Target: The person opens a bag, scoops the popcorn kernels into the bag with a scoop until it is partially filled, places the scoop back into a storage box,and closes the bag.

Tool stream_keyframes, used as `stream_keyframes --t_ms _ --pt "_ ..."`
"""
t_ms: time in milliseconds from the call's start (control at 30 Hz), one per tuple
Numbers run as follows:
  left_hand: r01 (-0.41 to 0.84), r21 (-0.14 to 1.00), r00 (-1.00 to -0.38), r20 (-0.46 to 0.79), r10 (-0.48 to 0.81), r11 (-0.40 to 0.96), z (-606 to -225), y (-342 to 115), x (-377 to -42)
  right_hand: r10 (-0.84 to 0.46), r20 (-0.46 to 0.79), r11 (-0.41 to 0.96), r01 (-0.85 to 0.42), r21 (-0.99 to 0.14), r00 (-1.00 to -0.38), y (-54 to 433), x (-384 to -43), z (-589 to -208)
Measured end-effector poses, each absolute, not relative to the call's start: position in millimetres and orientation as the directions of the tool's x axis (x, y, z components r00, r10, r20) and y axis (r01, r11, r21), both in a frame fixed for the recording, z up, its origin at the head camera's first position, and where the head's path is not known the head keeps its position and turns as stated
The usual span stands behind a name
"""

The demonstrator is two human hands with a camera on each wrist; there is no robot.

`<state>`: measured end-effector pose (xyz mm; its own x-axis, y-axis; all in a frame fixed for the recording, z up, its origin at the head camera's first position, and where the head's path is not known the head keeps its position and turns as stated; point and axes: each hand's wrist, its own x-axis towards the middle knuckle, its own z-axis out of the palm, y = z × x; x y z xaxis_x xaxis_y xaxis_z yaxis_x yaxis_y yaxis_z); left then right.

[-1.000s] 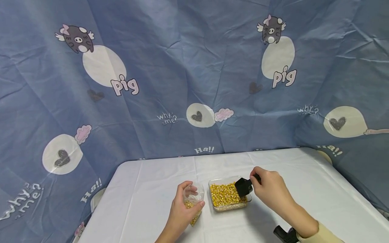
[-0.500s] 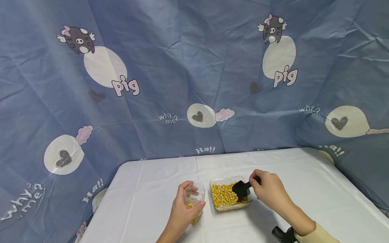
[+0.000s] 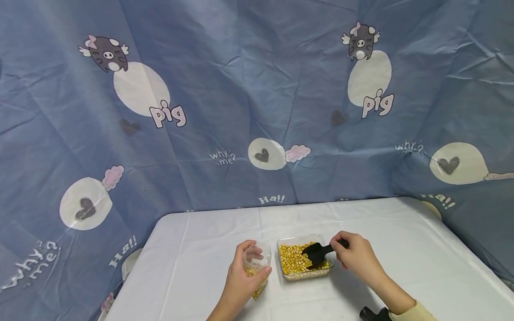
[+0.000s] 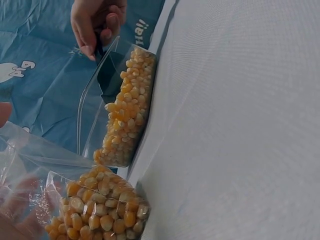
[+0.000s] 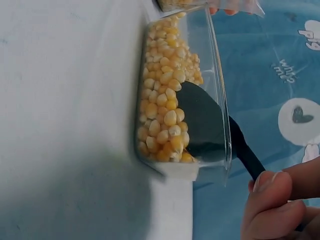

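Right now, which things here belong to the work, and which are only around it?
In the work:
black scoop, blade against the corn kernels
clear container, holding corn kernels
clear plastic bag, with more corn kernels

Only around it:
blue printed backdrop
white cloth under the container
black object, head view's lower right, use unclear

Our left forearm (image 3: 222, 308) slants up from bottom edge of head view; left hand (image 3: 240, 280) curved in wide C-shaped grip, thumb (image 3: 263, 271) spread from fingers (image 3: 241, 248). Our right forearm (image 3: 391, 292) angles in from lower right; right hand (image 3: 357, 256) in pinching grip, fingers curled in. We hold both hands near each other, left slightly closer to us.
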<state>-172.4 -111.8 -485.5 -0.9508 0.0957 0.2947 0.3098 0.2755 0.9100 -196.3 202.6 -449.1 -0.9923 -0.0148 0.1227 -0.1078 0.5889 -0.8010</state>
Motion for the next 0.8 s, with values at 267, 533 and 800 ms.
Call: stream_keyframes --t_ms 267,533,800 --pt "0.314 0.907 -0.949 0.298 0.101 0.281 -487 -111 -173 -0.003 -0.001 0.412 0.0 -0.911 -1.0 204 -203 -463" --pt "0.316 0.905 -0.949 0.298 0.106 0.284 -487 -112 -172 -0.004 -0.057 0.222 0.055 -0.974 -0.998 206 -207 -475" --pt "0.31 0.907 -0.951 0.293 0.102 0.287 -488 -111 -173 0.001 -0.098 0.142 0.097 -0.985 -0.995 204 -206 -478"
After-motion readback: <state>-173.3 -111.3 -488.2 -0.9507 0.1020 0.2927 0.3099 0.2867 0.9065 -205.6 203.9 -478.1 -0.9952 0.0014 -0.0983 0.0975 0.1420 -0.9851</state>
